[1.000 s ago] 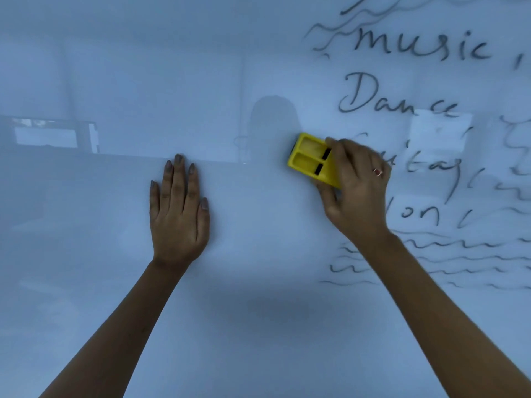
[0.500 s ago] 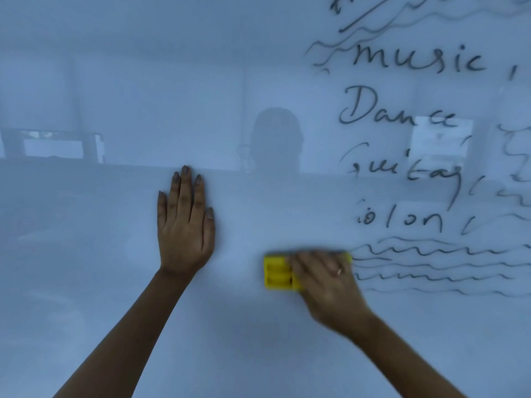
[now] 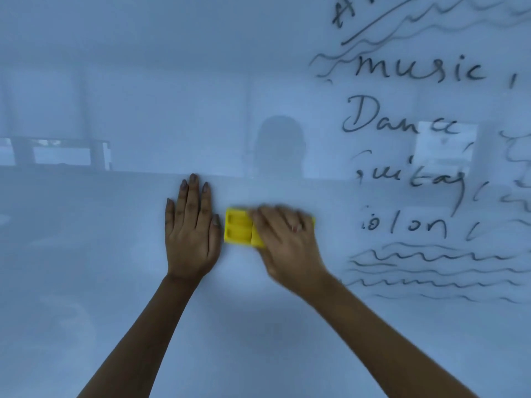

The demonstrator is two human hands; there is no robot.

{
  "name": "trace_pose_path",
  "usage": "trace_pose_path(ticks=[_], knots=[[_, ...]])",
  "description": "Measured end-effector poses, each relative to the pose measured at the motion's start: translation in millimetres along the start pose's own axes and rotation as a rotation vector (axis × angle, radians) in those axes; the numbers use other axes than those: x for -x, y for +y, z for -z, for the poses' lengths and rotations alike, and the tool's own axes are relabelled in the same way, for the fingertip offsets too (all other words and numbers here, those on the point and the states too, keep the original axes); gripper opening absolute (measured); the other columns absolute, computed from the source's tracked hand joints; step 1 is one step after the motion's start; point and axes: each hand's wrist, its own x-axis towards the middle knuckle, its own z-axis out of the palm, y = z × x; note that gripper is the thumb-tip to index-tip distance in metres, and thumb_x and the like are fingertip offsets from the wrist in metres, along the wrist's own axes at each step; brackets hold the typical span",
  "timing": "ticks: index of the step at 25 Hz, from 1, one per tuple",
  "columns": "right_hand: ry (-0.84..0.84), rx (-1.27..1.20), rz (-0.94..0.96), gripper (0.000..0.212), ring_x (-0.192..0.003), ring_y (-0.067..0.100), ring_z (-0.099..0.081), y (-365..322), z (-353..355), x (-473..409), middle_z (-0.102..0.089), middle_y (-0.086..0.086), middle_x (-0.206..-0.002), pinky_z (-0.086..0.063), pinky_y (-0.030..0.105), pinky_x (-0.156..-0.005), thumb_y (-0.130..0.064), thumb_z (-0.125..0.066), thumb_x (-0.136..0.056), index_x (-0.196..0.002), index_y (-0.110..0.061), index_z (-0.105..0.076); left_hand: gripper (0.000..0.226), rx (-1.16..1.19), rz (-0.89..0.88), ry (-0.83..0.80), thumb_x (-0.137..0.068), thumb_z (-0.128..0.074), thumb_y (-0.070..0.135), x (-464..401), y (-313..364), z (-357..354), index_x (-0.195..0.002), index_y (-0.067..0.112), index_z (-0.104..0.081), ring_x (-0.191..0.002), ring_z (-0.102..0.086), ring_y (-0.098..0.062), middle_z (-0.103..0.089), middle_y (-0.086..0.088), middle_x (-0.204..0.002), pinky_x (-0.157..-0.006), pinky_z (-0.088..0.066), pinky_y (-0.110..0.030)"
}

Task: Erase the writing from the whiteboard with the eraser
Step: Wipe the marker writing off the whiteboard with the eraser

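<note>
My left hand [image 3: 192, 228] lies flat on the whiteboard [image 3: 120, 277], fingers straight and pressed close together, thumb alongside. Just to its right, my right hand [image 3: 283, 239] covers the right part of the yellow eraser [image 3: 238, 229] and holds it against the board. That hand is blurred, so I cannot tell for certain how the fingers lie; they seem to curl over the eraser's top edge. There is a ring [image 3: 297, 226] on one finger. The eraser's uncovered left end, with two recessed slots, sits just beside my left thumb [image 3: 216, 222], close but apart.

The writing [image 3: 419, 71] fills the right side of the board: "music", "Dance", two smudged words below, and wavy lines [image 3: 431, 268] lower down. The eraser sits left of all of it, on a bare patch. A faint reflection of a head [image 3: 280, 147] shows on the board above my hands.
</note>
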Motion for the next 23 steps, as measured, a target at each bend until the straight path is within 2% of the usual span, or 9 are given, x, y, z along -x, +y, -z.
trace_pose_path(ticks=[4,6,8,12,16,20,23], knots=[[-0.183,0.006,0.162,0.049,-0.103,0.026,-0.055,4.4,10.7,95.1,-0.06,0.004,-0.121,-0.039,0.04,-0.084,-0.013,-0.067,-0.077,-0.126,-0.011,-0.059,0.054,0.007,-0.001,-0.004,-0.103,-0.032,0.022,0.0,-0.7,0.5,-0.153,0.002,-0.031,-0.152,-0.021,-0.029,-0.025,-0.019,-0.161,-0.123,-0.013,-0.048],[-0.197,0.043,0.186,0.046,-0.102,0.027,-0.057,29.8,24.2,105.9,-0.061,0.005,-0.121,-0.038,0.04,-0.085,-0.014,-0.063,-0.08,-0.126,-0.01,-0.058,0.054,0.01,0.002,-0.01,-0.103,-0.033,0.021,0.3,-0.6,0.5,-0.153,0.002,-0.031,-0.152,-0.02,-0.029,-0.025,-0.019,-0.161,-0.123,-0.012,-0.048],[-0.146,0.087,0.111,0.045,-0.102,0.03,-0.057,58.5,37.1,89.2,-0.058,0.007,-0.122,-0.038,0.04,-0.084,-0.019,-0.058,-0.083,-0.127,-0.009,-0.055,0.054,0.013,0.004,-0.015,-0.103,-0.033,0.021,-0.6,0.8,0.6,-0.154,0.003,-0.031,-0.152,-0.018,-0.028,-0.025,-0.019,-0.162,-0.123,-0.012,-0.048],[0.021,0.142,-0.143,0.045,-0.105,0.031,-0.053,101.5,50.4,0.8,-0.058,0.011,-0.122,-0.035,0.04,-0.082,-0.031,-0.055,-0.09,-0.128,-0.007,-0.054,0.054,0.039,0.041,-0.015,-0.103,-0.033,0.022,-1.3,5.4,4.4,-0.154,0.005,-0.031,-0.153,-0.017,-0.028,-0.025,-0.018,-0.162,-0.123,-0.011,-0.047],[0.06,0.102,-0.188,0.052,-0.105,0.028,-0.049,90.9,41.8,-38.1,-0.058,0.009,-0.123,-0.033,0.038,-0.08,-0.035,-0.062,-0.087,-0.132,-0.008,-0.054,0.053,0.077,0.069,-0.02,-0.103,-0.031,0.022,-5.1,27.5,7.9,-0.152,0.002,-0.034,-0.151,-0.021,-0.032,-0.026,-0.021,-0.161,-0.122,-0.011,-0.05],[0.015,0.033,-0.041,0.048,-0.104,0.03,-0.053,58.3,26.1,46.4,-0.055,0.009,-0.124,-0.035,0.039,-0.083,-0.028,-0.057,-0.087,-0.131,-0.009,-0.051,0.054,0.219,0.08,-0.039,-0.104,-0.028,0.024,-4.9,73.0,2.5,-0.153,0.001,-0.031,-0.153,-0.016,-0.029,-0.024,-0.019,-0.162,-0.123,-0.01,-0.046],[-0.11,0.023,0.153,0.042,-0.102,0.027,-0.057,46.6,25.3,136.2,-0.06,0.007,-0.122,-0.04,0.038,-0.082,-0.017,-0.06,-0.084,-0.126,-0.011,-0.059,0.055,0.268,0.063,-0.052,-0.103,-0.028,0.024,-7.6,90.3,-0.2,-0.153,0.001,-0.03,-0.153,-0.014,-0.028,-0.023,-0.017,-0.162,-0.124,-0.008,-0.045]])
